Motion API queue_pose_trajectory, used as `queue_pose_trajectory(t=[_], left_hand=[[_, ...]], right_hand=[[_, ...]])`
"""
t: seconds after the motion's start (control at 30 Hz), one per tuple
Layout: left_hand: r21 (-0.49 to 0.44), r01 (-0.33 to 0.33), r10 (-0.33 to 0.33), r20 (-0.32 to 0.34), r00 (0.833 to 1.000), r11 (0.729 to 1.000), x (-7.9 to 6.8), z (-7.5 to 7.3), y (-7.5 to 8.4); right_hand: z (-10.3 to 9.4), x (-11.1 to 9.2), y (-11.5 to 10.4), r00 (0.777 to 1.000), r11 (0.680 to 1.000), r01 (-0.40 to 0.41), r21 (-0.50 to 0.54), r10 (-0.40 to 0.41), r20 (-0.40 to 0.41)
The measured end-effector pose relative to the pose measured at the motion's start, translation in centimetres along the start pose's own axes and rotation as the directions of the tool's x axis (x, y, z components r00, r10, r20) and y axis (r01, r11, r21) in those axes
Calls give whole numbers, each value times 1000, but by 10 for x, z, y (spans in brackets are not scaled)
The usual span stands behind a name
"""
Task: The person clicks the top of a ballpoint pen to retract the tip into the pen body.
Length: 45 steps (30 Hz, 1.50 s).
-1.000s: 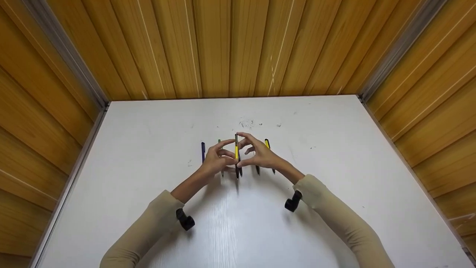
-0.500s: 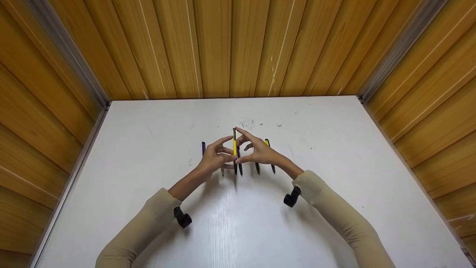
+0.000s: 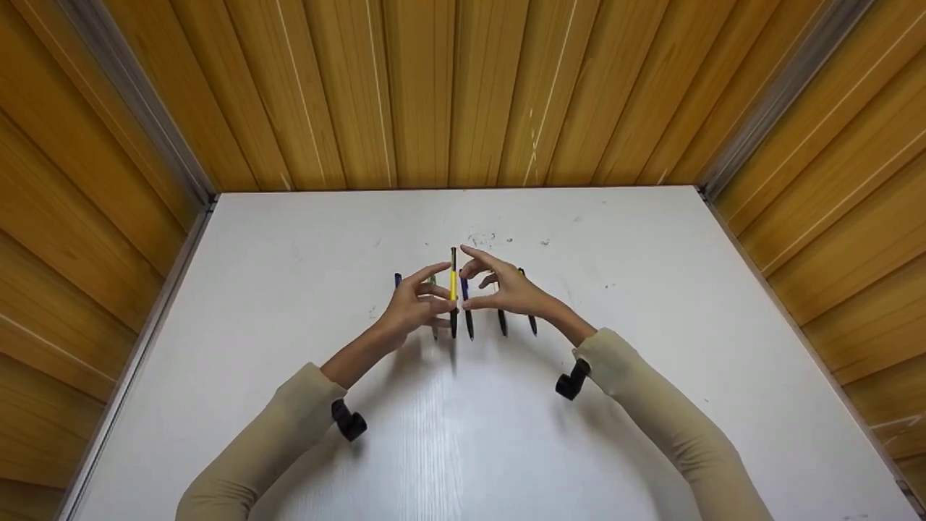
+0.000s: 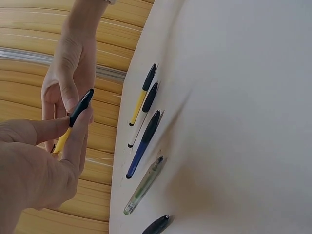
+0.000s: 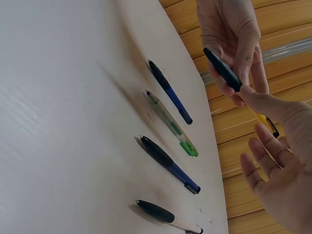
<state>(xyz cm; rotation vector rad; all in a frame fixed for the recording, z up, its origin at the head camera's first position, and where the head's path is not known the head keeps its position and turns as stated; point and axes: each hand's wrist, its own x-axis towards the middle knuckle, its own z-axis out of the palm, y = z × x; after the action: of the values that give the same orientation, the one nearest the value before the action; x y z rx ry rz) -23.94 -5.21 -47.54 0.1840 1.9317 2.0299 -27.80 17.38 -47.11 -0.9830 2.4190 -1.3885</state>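
Observation:
My left hand [image 3: 416, 307] pinches a yellow pen with a black grip [image 3: 453, 286] between thumb and fingers, its black tip end toward me. The pen is raised over the table and casts a shadow. Just right of it, my right hand [image 3: 514, 293] has its thumb and index finger spread, with a narrow gap to the pen in the head view. In the right wrist view, the right thumb [image 5: 265, 105] overlaps the held pen [image 5: 224, 70]. Below the hands lie a blue pen with a black grip [image 4: 144, 146] and a clear green pen [image 4: 145, 183].
The row of pens on the white table [image 3: 463, 434] also includes another blue pen [image 3: 397, 279] at left, a white pen with a black grip [image 4: 148, 100], and another yellow pen [image 4: 139, 105] at right. Wood-patterned walls [image 3: 419, 94] stand behind and at both sides.
The held pen has shifted slightly left and away from me with my left hand. My right fingers have come off it, opening a gap that shows the blue pen beneath.

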Motion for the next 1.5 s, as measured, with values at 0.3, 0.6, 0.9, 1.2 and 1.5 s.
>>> queue_pose_trajectory(t=[0.3, 0.6, 0.9, 1.2, 1.5], left_hand=[[18, 21, -20, -57, 998, 1000, -10, -17, -3], [59, 47, -39, -126, 991, 997, -23, -42, -5], [97, 100, -77, -216, 973, 990, -40, -80, -14], [98, 135, -98, -314, 944, 986, -52, -116, -25], [141, 175, -123, -319, 940, 974, -54, -126, -38]], right_hand=[[-2, -7, 3, 998, 998, -62, 20, 63, -14], [-17, -26, -21, 997, 997, -71, 22, 71, -40], [-31, -40, 10, 983, 988, -151, 20, 152, -100], [-52, -49, 42, 966, 981, -190, 37, 194, -169], [-73, -63, 50, 956, 973, -214, 84, 226, -189]])
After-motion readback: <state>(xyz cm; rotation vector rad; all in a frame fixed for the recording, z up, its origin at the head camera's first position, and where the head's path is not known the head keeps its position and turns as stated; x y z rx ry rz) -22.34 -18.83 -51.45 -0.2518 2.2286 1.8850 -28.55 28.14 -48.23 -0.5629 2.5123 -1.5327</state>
